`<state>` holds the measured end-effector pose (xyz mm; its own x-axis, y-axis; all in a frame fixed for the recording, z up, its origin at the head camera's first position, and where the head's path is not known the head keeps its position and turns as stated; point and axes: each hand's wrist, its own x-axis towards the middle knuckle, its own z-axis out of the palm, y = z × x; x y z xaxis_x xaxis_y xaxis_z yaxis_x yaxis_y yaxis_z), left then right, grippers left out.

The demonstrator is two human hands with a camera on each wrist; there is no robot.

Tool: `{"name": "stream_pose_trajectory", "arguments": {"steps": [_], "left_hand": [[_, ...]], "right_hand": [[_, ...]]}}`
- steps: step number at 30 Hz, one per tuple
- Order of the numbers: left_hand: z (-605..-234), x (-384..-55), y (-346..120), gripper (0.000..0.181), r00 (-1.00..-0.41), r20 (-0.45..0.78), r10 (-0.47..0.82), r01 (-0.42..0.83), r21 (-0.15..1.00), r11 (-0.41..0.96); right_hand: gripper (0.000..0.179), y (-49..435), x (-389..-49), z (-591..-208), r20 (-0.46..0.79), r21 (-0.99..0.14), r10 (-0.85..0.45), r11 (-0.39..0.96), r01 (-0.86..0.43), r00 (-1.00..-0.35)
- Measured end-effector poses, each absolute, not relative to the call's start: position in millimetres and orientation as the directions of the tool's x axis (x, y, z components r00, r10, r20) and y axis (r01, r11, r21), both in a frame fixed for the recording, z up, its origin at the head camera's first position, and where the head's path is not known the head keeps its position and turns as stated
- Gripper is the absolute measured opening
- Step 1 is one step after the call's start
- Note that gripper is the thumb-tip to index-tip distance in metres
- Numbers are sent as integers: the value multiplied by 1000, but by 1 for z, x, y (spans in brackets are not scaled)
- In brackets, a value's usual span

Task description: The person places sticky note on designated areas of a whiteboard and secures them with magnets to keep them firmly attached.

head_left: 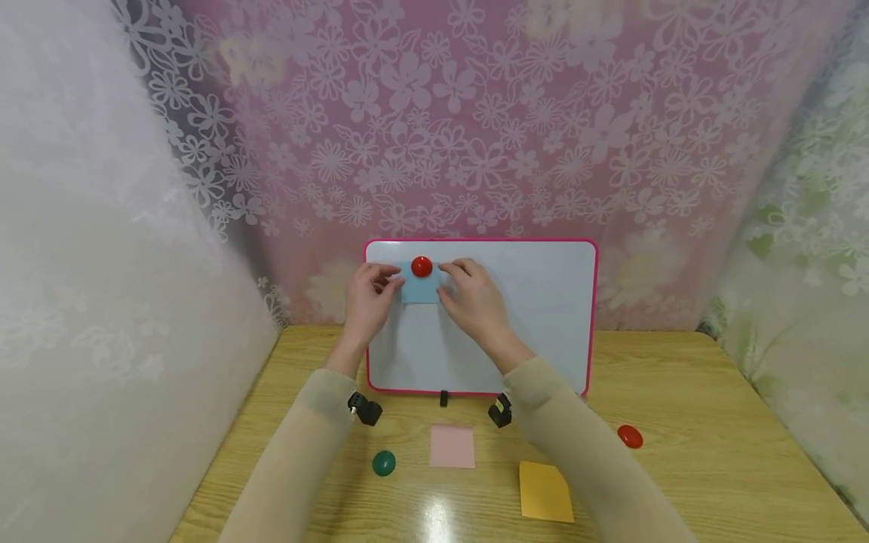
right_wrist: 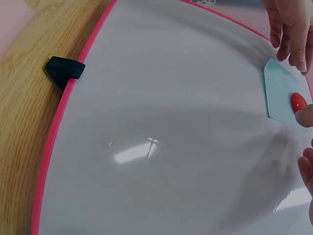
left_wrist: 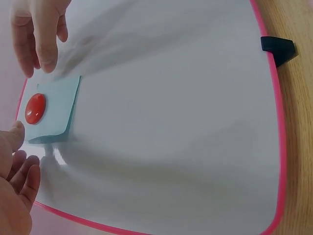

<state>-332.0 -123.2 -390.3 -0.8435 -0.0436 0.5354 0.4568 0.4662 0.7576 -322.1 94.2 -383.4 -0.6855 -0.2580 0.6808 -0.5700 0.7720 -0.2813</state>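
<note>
A light blue sticky note (head_left: 421, 292) lies against the upper left of a whiteboard (head_left: 536, 317) with a pink frame. On the note's upper part sits a round red magnet (head_left: 422, 266). My left hand (head_left: 370, 298) is at the note's left edge, thumb and fingers apart with nothing between them. At the opposite edge is my right hand (head_left: 478, 302), its fingers loosely bent and holding nothing. The left wrist view shows the note (left_wrist: 57, 110) with its lower edge lifting off the board, between both hands. From the right wrist, my thumb overlaps the magnet (right_wrist: 297, 102).
On the wooden table (head_left: 652, 377) lie a pink sticky note (head_left: 452, 446), an orange sticky note (head_left: 545, 492), a green magnet (head_left: 384, 463) and another red magnet (head_left: 630, 436). A black clip (head_left: 444, 398) stands at the board's bottom edge. Floral curtains hang behind.
</note>
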Motion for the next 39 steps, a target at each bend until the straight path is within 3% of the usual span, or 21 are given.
{"name": "stream_pose_trajectory", "arguments": {"steps": [10, 25, 39], "left_hand": [[-396, -321, -127, 17, -834, 551, -17, 480, 742, 467], [-409, -305, -135, 14, -806, 592, 23, 536, 712, 453], [-424, -276, -137, 20, -830, 542, 134, 530, 689, 494]], "right_hand": [[38, 109, -315, -391, 668, -314, -243, 765, -562, -704], [37, 130, -302, -402, 687, -309, -266, 736, -602, -677], [34, 156, -283, -419, 701, -298, -304, 697, -652, -645]]}}
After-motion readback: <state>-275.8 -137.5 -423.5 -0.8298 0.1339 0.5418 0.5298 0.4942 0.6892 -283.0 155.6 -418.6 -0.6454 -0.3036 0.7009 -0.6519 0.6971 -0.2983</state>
